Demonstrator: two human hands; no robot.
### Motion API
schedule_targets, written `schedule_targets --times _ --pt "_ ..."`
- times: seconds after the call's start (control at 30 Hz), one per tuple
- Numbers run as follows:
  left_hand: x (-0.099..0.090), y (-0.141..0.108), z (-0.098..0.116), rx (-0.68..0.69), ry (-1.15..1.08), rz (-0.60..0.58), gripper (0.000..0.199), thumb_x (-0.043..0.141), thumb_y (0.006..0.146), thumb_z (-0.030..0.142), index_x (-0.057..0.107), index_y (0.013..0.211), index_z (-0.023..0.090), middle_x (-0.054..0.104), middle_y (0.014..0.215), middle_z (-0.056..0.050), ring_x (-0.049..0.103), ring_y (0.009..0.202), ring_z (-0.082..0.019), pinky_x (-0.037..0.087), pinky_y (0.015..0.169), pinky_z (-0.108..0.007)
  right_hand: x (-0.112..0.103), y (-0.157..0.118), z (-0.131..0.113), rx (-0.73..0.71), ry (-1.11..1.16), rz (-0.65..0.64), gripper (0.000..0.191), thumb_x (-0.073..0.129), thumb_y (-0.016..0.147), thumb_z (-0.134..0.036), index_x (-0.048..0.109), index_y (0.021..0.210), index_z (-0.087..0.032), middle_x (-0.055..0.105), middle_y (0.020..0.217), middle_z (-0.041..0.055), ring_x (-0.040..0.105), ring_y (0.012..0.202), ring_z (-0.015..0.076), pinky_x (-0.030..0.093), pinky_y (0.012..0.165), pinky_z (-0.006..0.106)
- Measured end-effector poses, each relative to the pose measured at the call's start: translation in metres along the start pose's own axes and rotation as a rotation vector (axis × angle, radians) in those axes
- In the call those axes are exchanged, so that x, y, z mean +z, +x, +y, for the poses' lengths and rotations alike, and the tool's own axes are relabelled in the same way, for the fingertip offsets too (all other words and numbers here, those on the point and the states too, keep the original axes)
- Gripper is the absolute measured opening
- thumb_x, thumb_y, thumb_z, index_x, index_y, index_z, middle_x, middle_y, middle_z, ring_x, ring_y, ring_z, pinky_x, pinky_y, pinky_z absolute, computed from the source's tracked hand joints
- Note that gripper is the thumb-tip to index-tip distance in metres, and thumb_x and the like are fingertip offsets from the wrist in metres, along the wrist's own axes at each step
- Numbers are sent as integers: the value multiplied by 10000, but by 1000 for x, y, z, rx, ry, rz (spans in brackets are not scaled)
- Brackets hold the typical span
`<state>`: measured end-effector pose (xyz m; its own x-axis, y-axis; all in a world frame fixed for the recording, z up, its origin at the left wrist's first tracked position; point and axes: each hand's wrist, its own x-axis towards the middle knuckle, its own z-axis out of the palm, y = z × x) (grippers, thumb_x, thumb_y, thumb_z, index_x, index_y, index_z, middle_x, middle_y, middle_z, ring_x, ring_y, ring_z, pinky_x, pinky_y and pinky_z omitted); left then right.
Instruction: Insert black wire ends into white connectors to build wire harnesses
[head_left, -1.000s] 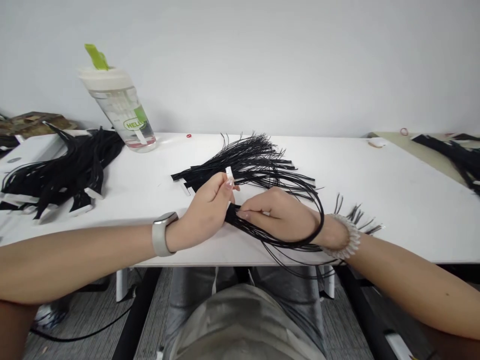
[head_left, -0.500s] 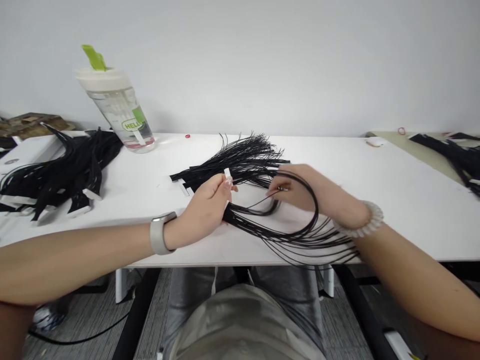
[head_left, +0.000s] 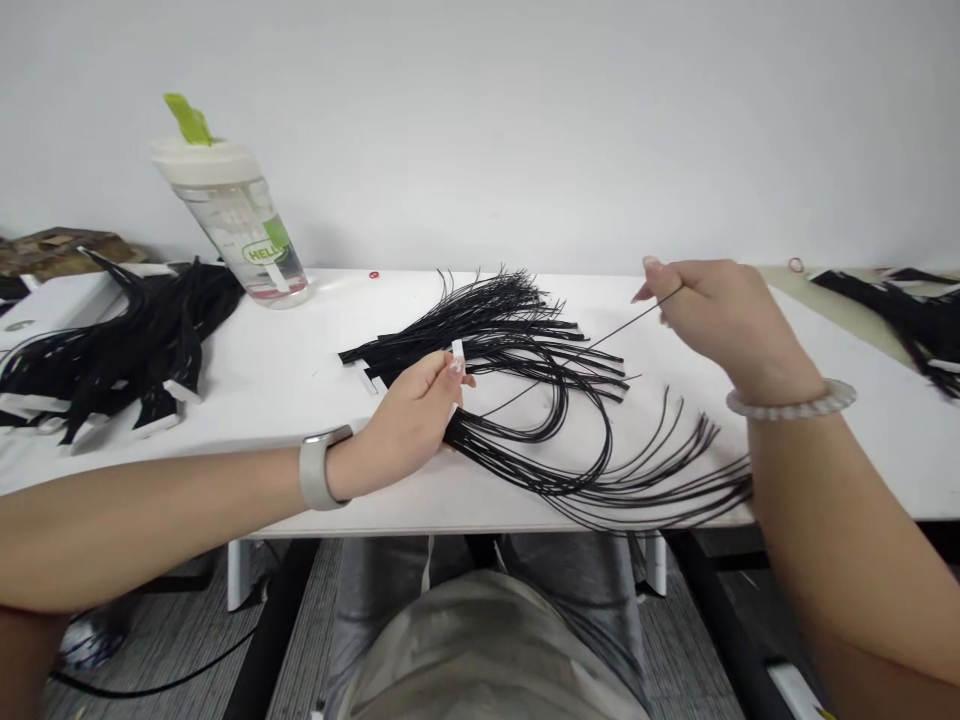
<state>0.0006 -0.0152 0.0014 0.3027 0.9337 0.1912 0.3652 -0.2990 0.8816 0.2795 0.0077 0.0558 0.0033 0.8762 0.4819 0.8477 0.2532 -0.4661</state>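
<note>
My left hand [head_left: 420, 405] is closed round the white end of a bundle of thin black wires [head_left: 525, 465], just above the table. The bundle's loose lengths loop and fan out to the right across the table. Up at the right, my right hand [head_left: 709, 300] pinches a single black wire [head_left: 626, 325], which runs taut down and left toward the bundle. Behind my left hand lies a pile of black wires [head_left: 487, 310] with white connectors at its left end and frayed loose tips. Part of the held end is hidden by my left fingers.
A tilted-looking clear bottle [head_left: 244, 225] with a green spout stands at the back left. Beside it lies a heap of black wire bundles [head_left: 127, 345] with white connectors. More black bundles [head_left: 900, 310] lie at the far right. The white table's [head_left: 480, 515] front edge is close to my lap.
My right hand has moved up and to the right, away from the bundle, drawing one wire straight. The looped wires have dropped lower on the table. My left hand stays in place.
</note>
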Motion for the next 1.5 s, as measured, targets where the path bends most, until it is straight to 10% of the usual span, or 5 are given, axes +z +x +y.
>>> schedule_targets --times 0.23,0.43,0.77,0.93,1.5 --pt "2 0 3 8 -10 -16 343 321 876 386 427 622 182 548 757 -20 510 801 -152 388 725 -265 13 6 -9 144 992 -188 309 454 795 -139 553 1077 -216 521 1218 54 573 684 54 488 721 284" --pt "3 0 2 24 1 -30 331 320 876 380 441 640 182 538 757 -19 506 810 -153 388 715 -259 33 -7 -36 2 822 -245 348 303 890 -264 473 1187 -200 481 1256 91 613 801 143 516 641 307" --pt "2 -1 5 46 9 -56 341 305 884 364 418 621 180 522 737 -9 483 739 -137 365 701 -256 60 -32 -62 -439 277 -206 329 351 878 -180 363 1207 -191 627 748 1 582 646 94 450 601 244" --pt "2 0 4 43 3 -47 340 314 879 361 428 616 179 542 762 -15 493 763 -138 370 711 -245 62 -38 -65 -404 173 -12 73 360 881 -203 398 941 -188 616 752 16 575 591 93 426 545 227" --pt "2 -1 3 84 0 -56 322 318 884 338 428 626 180 508 740 1 480 759 -128 363 728 -241 68 -33 -66 -524 76 -111 140 438 838 -175 517 724 -156 522 660 4 453 611 91 353 580 218"
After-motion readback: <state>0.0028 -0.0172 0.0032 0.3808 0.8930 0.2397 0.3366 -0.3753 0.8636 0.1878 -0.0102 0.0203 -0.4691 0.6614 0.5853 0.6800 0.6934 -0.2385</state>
